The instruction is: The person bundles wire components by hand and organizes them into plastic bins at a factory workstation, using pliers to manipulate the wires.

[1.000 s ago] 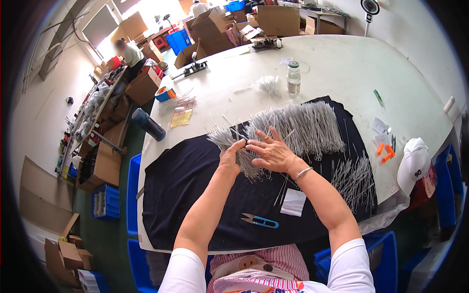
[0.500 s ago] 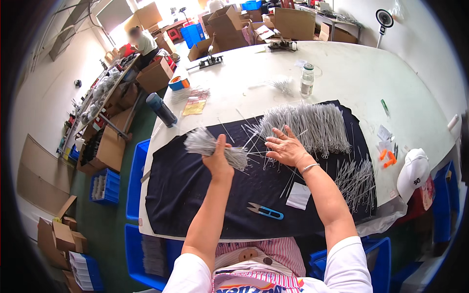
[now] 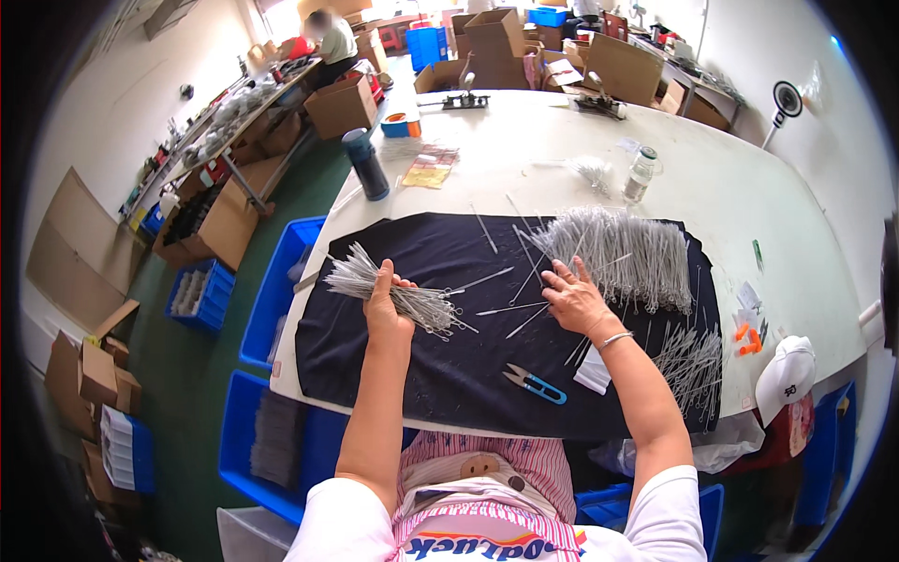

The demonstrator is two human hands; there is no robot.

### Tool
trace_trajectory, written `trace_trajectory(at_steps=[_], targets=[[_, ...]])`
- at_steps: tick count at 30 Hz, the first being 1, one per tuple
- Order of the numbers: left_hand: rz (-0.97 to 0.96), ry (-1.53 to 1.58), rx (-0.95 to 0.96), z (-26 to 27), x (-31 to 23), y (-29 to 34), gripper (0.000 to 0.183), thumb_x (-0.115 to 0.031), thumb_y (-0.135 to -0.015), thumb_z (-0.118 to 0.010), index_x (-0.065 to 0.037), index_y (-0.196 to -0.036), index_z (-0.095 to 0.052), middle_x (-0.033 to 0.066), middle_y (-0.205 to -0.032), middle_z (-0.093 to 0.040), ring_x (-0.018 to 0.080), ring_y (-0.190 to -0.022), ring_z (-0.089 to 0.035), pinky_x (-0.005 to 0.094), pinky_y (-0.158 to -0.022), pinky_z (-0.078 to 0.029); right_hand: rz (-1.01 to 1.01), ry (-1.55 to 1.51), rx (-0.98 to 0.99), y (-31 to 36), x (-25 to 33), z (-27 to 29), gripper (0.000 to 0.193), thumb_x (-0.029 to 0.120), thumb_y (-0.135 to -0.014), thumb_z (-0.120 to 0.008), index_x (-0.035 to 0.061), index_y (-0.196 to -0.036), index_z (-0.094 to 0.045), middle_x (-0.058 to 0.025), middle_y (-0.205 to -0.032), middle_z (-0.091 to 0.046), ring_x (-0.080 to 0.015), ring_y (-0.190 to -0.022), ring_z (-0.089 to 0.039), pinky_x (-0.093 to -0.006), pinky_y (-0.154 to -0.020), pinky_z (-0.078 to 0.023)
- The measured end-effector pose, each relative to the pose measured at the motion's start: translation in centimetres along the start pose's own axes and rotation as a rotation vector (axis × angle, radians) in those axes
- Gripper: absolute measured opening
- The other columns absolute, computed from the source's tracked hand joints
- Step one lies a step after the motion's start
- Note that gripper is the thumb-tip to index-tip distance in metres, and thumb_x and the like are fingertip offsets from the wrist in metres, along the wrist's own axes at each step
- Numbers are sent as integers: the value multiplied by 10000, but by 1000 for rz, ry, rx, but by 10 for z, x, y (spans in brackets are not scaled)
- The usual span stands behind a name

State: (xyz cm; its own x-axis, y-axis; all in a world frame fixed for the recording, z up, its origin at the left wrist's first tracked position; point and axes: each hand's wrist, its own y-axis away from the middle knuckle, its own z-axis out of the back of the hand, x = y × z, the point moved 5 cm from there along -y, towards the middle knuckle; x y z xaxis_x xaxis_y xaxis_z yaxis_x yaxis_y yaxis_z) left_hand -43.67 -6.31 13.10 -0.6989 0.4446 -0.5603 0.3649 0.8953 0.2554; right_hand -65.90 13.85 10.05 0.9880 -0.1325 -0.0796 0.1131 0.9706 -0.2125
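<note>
My left hand (image 3: 385, 304) is closed around a bundle of thin straw brushes (image 3: 351, 274), pale bristles to the left and wire loop ends fanning out to the right. At the left edge of a big pile of the same brushes (image 3: 623, 258) is my right hand (image 3: 576, 298), its fingers apart and touching or just above loose brushes. Several single brushes (image 3: 526, 320) lie between the two hands on a dark cloth (image 3: 449, 375). Blue-handled thread snips (image 3: 536, 384) rest in front of my right hand, near a small white paper (image 3: 592, 372).
More brushes (image 3: 688, 370) are spread at the cloth's right side. A dark bottle (image 3: 365, 165), a tape roll (image 3: 401, 125) and a glass jar (image 3: 640, 175) stand farther back. Orange pieces (image 3: 747, 339) and a white cap (image 3: 787, 375) lie rightward. Blue bins (image 3: 245, 450) flank the table; someone sits far left.
My left hand has drawn the bundle left, away from the pile, and the gap between my hands has widened. My right hand stays by the pile's left edge. The whole view has shifted.
</note>
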Motion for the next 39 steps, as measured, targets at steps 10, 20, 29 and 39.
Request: trace_trajectory(at_steps=[10,20,29,39], targets=[[316,213,108,46,-17,48,220,-203,-747,-749,-146,-713,-539,-14,-605,-548,110,-564,-552,297,-597,-478,101,-696,-375,-27,132,67,255,154,-736,-629,84,-979,-604,-104,-945,-613,-272,-895,-571,-373,-764,-452],[482,-72,106,63,-12,86,157,-132,-771,-709,-85,-827,-570,88,-776,-613,169,-644,-606,309,-569,-520,35,-603,-511,-35,191,63,175,71,-758,-597,48,-930,-615,-73,-825,-641,-221,-779,-597,-368,-724,-443],[537,-58,156,73,10,101,165,-100,-801,-676,-50,-938,-599,54,-848,-623,156,-742,-619,297,-658,-529,192,-527,-462,-19,209,87,383,48,-735,-591,27,-1114,-537,-37,-926,-610,-203,-902,-539,-347,-844,-353],[400,-158,151,58,13,100,288,-83,-735,-738,-67,-933,-530,44,-719,-579,177,-606,-593,319,-572,-513,-276,-1516,-295,7,177,53,446,136,-866,-580,1,-1269,-446,-109,-1043,-591,-135,-900,-552,-257,-801,-447]])
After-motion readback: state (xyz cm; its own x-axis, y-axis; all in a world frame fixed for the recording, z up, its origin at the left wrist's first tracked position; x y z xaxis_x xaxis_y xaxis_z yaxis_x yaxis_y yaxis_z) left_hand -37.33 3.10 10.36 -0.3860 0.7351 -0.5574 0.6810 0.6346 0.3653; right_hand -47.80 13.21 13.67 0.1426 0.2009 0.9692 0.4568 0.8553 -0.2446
